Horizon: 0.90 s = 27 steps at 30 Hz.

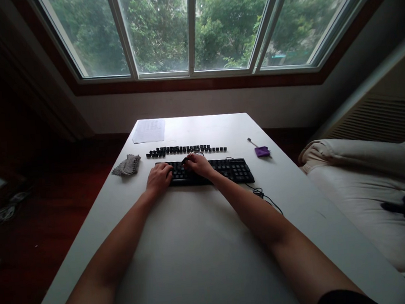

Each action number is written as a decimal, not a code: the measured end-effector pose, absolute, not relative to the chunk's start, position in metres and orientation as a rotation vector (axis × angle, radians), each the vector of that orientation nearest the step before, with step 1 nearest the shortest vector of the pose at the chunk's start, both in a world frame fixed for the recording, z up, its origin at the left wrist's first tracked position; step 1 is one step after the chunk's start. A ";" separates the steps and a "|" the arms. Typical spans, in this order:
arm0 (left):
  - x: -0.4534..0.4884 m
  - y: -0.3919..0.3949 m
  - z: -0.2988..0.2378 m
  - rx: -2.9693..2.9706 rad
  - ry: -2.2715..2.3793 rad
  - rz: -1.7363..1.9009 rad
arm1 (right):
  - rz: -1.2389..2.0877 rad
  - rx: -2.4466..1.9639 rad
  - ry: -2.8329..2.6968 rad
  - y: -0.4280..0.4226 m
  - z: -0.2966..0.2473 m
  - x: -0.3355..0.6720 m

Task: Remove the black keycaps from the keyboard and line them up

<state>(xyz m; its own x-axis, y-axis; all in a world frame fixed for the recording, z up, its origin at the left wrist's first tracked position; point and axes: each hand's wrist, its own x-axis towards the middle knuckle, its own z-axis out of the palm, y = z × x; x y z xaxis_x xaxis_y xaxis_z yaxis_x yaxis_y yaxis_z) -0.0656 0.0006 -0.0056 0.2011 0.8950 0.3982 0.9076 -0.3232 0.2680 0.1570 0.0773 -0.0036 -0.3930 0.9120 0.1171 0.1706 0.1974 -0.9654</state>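
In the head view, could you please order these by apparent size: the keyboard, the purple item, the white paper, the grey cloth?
1. keyboard
2. white paper
3. grey cloth, somewhat smaller, though it lies nearer the camera
4. purple item

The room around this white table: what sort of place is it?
Probably a room in a home, though that's a guess: there's a wide window facing trees, a cream padded bed or sofa on the right, and a reddish floor.
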 end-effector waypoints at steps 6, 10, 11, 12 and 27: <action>-0.063 0.000 -0.006 -2.391 -1.765 -0.813 | 1.188 -0.934 -1.676 0.075 -0.016 0.160; -0.058 -0.002 -0.004 -2.424 -1.711 -0.847 | 1.051 -0.933 -1.749 0.064 -0.015 0.161; -0.057 -0.003 -0.004 -2.443 -1.692 -0.847 | 1.026 -0.935 -1.762 0.061 -0.015 0.161; -0.055 -0.003 -0.004 -2.464 -1.672 -0.845 | 1.009 -0.930 -1.773 0.059 -0.013 0.161; -0.050 -0.006 -0.001 -2.497 -1.679 -0.861 | 1.214 -0.837 -1.738 0.044 -0.014 0.158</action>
<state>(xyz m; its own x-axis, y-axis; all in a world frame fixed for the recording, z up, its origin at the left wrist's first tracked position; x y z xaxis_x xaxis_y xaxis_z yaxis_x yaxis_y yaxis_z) -0.0504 -0.0057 -0.0009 0.2733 0.8527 0.4452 0.8593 -0.4245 0.2854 0.1584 0.0443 -0.0141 -0.4275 0.8669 0.2562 0.0579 0.3091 -0.9493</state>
